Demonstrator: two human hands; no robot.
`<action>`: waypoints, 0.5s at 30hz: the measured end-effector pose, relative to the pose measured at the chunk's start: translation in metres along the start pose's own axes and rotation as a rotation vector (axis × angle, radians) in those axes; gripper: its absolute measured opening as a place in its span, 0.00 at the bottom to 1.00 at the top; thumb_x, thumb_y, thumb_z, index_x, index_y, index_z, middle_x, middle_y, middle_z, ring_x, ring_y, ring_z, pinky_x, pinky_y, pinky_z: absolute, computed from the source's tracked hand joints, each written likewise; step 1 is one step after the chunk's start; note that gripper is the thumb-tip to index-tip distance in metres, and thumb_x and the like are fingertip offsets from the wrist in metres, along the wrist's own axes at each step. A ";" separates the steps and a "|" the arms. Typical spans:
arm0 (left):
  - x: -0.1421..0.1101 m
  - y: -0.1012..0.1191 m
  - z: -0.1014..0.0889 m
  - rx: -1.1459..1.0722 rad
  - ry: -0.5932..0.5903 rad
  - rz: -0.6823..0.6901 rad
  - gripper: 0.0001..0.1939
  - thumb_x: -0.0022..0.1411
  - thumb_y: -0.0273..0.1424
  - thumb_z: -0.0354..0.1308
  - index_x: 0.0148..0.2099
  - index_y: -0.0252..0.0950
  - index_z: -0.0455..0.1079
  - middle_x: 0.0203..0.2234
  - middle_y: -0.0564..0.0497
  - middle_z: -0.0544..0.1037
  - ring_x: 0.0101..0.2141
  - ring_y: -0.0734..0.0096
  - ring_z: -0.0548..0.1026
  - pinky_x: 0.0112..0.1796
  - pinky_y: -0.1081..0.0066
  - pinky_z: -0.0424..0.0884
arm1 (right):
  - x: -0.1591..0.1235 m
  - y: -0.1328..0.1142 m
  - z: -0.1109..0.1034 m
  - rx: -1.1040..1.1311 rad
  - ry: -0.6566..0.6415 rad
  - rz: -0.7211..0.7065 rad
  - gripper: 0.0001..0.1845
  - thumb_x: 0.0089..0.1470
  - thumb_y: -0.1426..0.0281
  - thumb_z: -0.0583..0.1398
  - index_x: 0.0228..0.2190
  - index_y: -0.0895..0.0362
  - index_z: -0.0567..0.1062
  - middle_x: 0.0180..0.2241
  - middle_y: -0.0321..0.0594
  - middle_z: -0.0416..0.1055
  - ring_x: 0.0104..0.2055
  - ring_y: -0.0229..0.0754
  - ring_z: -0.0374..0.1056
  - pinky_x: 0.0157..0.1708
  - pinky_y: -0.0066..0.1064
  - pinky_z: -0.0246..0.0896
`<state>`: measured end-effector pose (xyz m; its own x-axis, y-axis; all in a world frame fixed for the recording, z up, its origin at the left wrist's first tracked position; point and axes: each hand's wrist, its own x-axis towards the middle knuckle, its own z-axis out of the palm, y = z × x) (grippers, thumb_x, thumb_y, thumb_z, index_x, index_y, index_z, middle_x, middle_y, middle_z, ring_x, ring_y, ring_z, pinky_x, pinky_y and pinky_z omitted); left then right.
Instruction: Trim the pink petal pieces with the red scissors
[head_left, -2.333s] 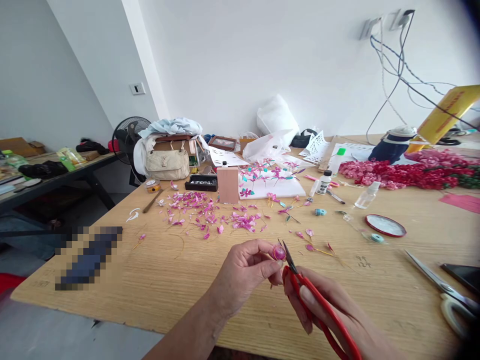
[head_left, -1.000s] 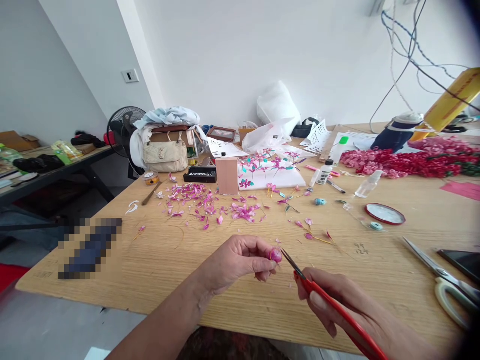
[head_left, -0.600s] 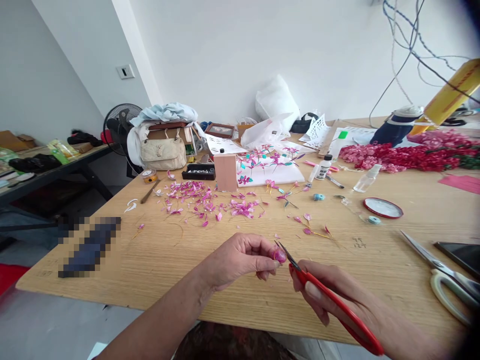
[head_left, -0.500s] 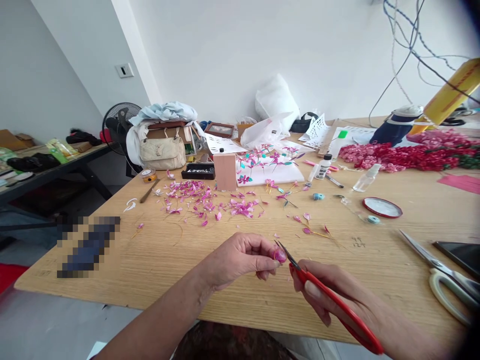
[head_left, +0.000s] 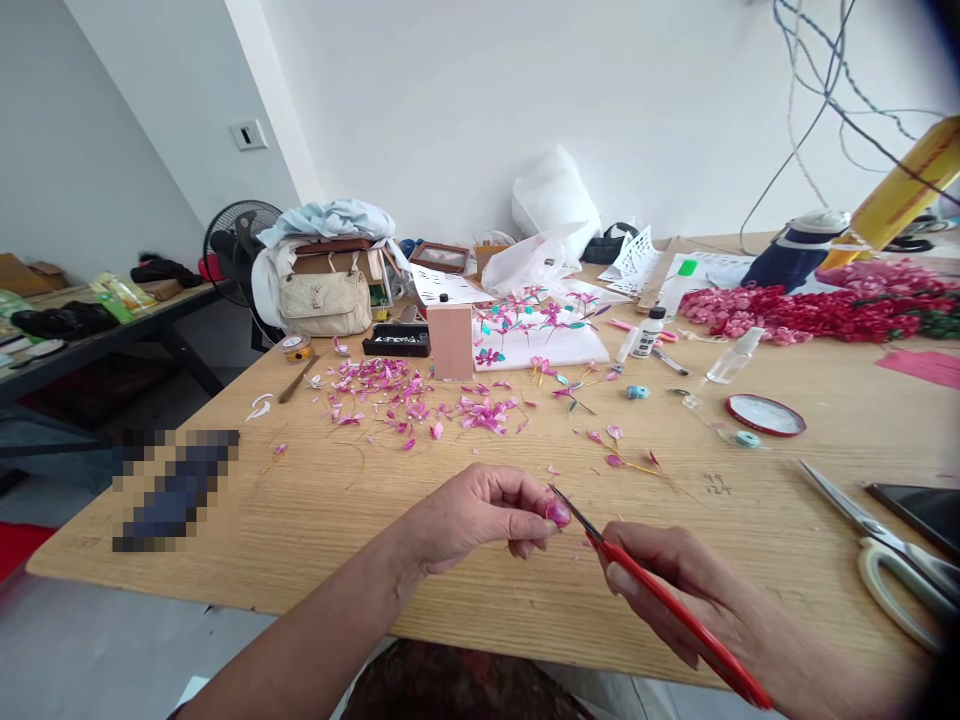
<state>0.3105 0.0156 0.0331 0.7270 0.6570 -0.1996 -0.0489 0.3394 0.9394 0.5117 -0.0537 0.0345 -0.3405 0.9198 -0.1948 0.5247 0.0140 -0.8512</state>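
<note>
Between the thumb and fingers of my left hand (head_left: 499,515) is a small pink-purple petal (head_left: 557,513) with a thin yellow edge. My right hand (head_left: 675,580) grips red-handled scissors (head_left: 660,600). Their dark, narrow blades point up and left and lie right at the petal's upper edge, nearly closed; whether they touch it I cannot tell. Tiny pink scraps (head_left: 581,550) lie on the table by the blades. Beyond my hands, several finished petals on yellow wire stems (head_left: 630,465) rest on the wood.
Loose pink petals (head_left: 390,390) spread over the middle of the wooden table (head_left: 300,540). Large white-handled scissors (head_left: 877,540) and a dark flat device (head_left: 919,510) lie at the right. A round red-rimmed dish (head_left: 765,414), a spray bottle (head_left: 735,357) and a glue bottle (head_left: 647,333) stand farther back.
The scissor blades have come closer together, and my right hand has shifted slightly to the right. My left hand keeps its pinch on the petal.
</note>
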 end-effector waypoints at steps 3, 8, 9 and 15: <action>0.000 0.000 -0.003 -0.025 -0.015 -0.024 0.09 0.45 0.30 0.65 0.31 0.32 0.74 0.26 0.52 0.73 0.22 0.81 0.66 0.25 0.77 0.59 | 0.001 -0.001 -0.001 -0.051 0.004 0.007 0.23 0.55 0.54 0.54 0.18 0.56 0.57 0.18 0.30 0.52 0.21 0.33 0.47 0.19 0.25 0.42; -0.001 0.000 -0.007 -0.057 -0.021 -0.041 0.07 0.46 0.29 0.65 0.30 0.32 0.74 0.30 0.50 0.75 0.23 0.83 0.64 0.25 0.78 0.58 | 0.001 -0.001 -0.003 -0.131 -0.032 0.025 0.23 0.55 0.53 0.52 0.18 0.55 0.56 0.18 0.30 0.50 0.21 0.34 0.47 0.19 0.26 0.41; -0.002 0.000 -0.007 -0.055 -0.017 -0.044 0.07 0.46 0.29 0.65 0.30 0.32 0.74 0.30 0.51 0.75 0.22 0.83 0.64 0.25 0.78 0.58 | 0.002 -0.001 -0.003 -0.140 -0.033 0.025 0.23 0.55 0.53 0.52 0.18 0.55 0.56 0.18 0.30 0.50 0.21 0.34 0.47 0.19 0.26 0.41; -0.003 0.002 -0.009 0.000 0.008 -0.080 0.07 0.47 0.30 0.64 0.30 0.32 0.74 0.29 0.51 0.75 0.21 0.83 0.63 0.24 0.78 0.56 | -0.002 0.000 -0.008 -0.148 -0.045 0.015 0.22 0.54 0.54 0.54 0.19 0.56 0.61 0.18 0.31 0.57 0.21 0.35 0.53 0.20 0.26 0.47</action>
<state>0.3023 0.0205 0.0331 0.7230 0.6331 -0.2765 0.0090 0.3915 0.9201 0.5184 -0.0527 0.0383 -0.3649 0.9019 -0.2312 0.6383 0.0615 -0.7673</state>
